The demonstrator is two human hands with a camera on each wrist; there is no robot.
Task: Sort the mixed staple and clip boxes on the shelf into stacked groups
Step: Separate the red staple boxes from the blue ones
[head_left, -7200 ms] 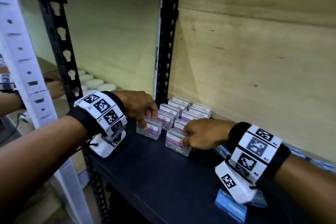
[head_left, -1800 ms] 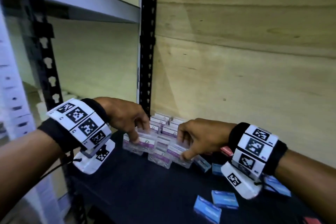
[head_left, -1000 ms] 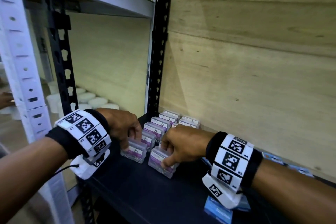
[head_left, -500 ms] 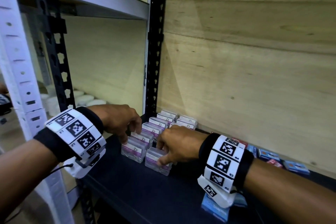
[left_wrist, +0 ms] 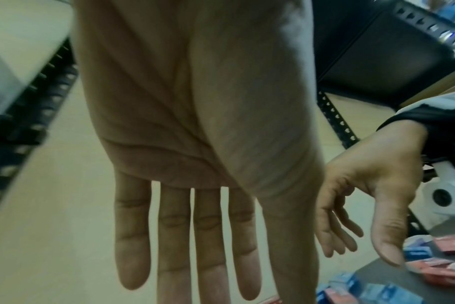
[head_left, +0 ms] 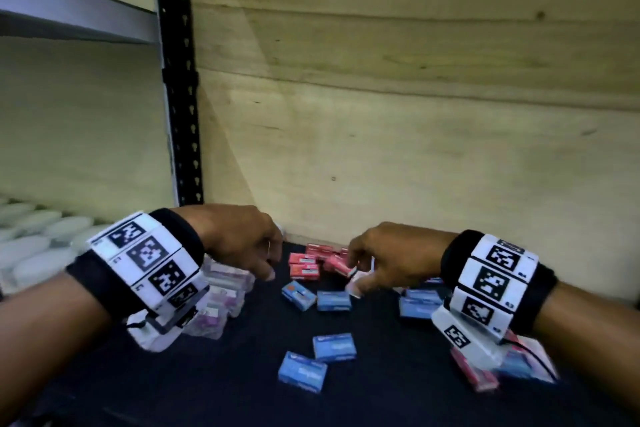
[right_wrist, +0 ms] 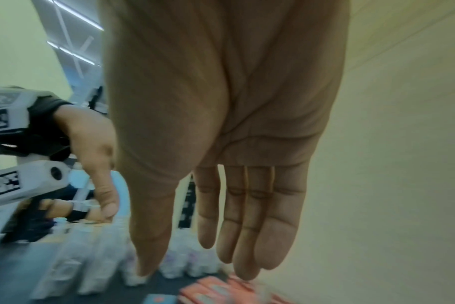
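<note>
Head view looks down on a dark shelf (head_left: 214, 388) backed by a plywood panel (head_left: 415, 114), with both hands hanging over the boxes. The left hand (head_left: 239, 239) hovers at the left above a tight block of clear boxes with purple labels (head_left: 225, 291); the right hand (head_left: 391, 260) hovers at the right, over a cluster of red boxes (head_left: 304, 265) against the far edge. Blue boxes (head_left: 334, 347) lie scattered and flat on the shelf between and nearer than the hands, and more red and blue ones sit blurred under the right wrist. From here the knuckles hide the fingers, and something pale shows below the right fingers, too blurred to name.

Left wrist view settles the left hand (left_wrist: 203, 123): its fingers (left_wrist: 210, 236) are straight, slightly spread, and carry nothing. It also catches the right hand (left_wrist: 364, 185) from the palm side, fingers loosely bent and thumb apart, nothing in it, with red and blue boxes below.

Right wrist view shows the right hand (right_wrist: 221, 113) with fingers (right_wrist: 260, 226) extended side by side and empty, tips just above the red boxes (right_wrist: 213, 290). Behind it the clear boxes (right_wrist: 96, 257) stand in blurred rows, and the left hand (right_wrist: 91, 154) hangs over them. A black perforated upright (head_left: 180, 80) rises at the far left.
</note>
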